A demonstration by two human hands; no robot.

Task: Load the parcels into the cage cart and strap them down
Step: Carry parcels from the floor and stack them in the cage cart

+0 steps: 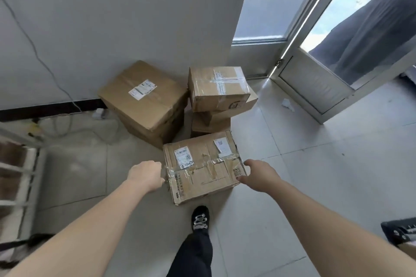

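A black shoe (199,218) is seen at the bottom centre on the tiled floor (292,186). Just above it, a taped, labelled cardboard parcel (202,171) lies on the floor in the middle of the frame. Its left side is touched by the left hand (146,175), whose fingers are hidden, so their state cannot be told. Its right edge is gripped by the right hand (258,175), thumb and fingers curved round it. A blurred white cage cart (20,175) is seen at the left edge. Farther up, a large box (144,96) and a stack of smaller boxes (218,90) are set by the wall. Behind the glass door (315,83) at upper right, another person (371,29) is seen.
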